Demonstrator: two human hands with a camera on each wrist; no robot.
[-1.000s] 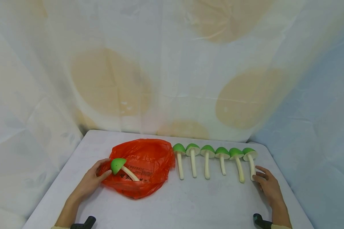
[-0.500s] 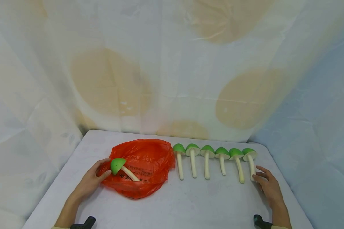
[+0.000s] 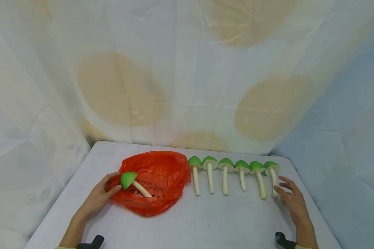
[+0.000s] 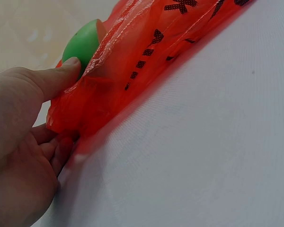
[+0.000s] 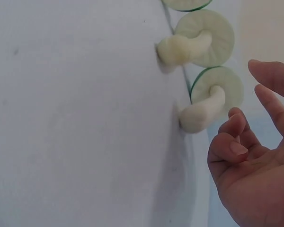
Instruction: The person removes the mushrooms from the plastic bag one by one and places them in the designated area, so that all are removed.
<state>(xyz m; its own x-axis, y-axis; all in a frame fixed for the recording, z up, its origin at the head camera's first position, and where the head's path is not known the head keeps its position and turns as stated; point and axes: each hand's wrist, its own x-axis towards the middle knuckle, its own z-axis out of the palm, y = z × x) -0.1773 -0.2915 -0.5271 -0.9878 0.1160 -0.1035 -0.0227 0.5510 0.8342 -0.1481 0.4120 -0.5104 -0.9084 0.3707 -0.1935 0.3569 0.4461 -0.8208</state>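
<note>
My left hand grips the left edge of a red plastic bag, thumb above and fingers curled beneath. A toy mushroom with a green cap and pale stem lies in the bag's mouth; in the left wrist view the thumb lies against its green cap. Similar green-capped mushrooms stand in a row to the right of the bag, stems toward me. Beside the rightmost mushroom is my right hand, holding nothing. Its thumb and index finger are spread, and the right wrist view shows a gap to that mushroom's stem.
Everything lies on a white table with a rounded far edge. Behind it hangs a pale curtain with tan blotches, and more sheeting closes both sides. The row's leftmost mushroom touches or nearly touches the bag.
My right hand's thumb and fingers have spread apart and eased off the rightmost mushroom's stem. The left hand, the bag and the mushrooms look unmoved.
</note>
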